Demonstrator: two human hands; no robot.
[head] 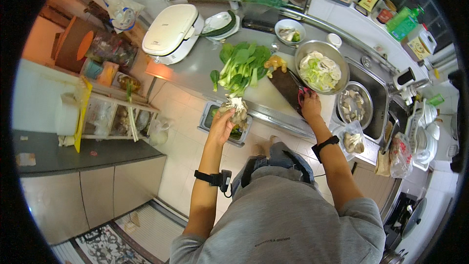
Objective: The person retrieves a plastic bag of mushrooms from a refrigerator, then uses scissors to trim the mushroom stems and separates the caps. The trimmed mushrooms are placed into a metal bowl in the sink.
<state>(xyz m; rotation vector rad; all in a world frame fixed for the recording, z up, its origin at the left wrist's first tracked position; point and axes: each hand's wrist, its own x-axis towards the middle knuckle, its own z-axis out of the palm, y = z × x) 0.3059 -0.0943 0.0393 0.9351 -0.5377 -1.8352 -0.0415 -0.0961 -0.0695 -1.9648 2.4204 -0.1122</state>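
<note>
My left hand (222, 126) holds a cluster of oyster mushrooms (235, 111) by its side, above a grey bin (243, 138) on the floor. At the counter's front, my right hand (310, 107) touches the pink handles of a pair of scissors (301, 94), which lie on a dark board (287, 90); whether the fingers grip them cannot be told. Left of the board are leafy greens (243, 60) and a piece of ginger (275, 63). Behind my right hand stands a metal bowl (320, 66) with sliced mushrooms and shredded greens.
The sink (375, 113) at the right holds a metal basin (354, 104) with mushroom pieces. A plastic bag of mushrooms (352, 143) lies beside my right forearm. Farther back are a small white bowl (289, 32), a cucumber (222, 28) on plates and a white appliance (170, 33).
</note>
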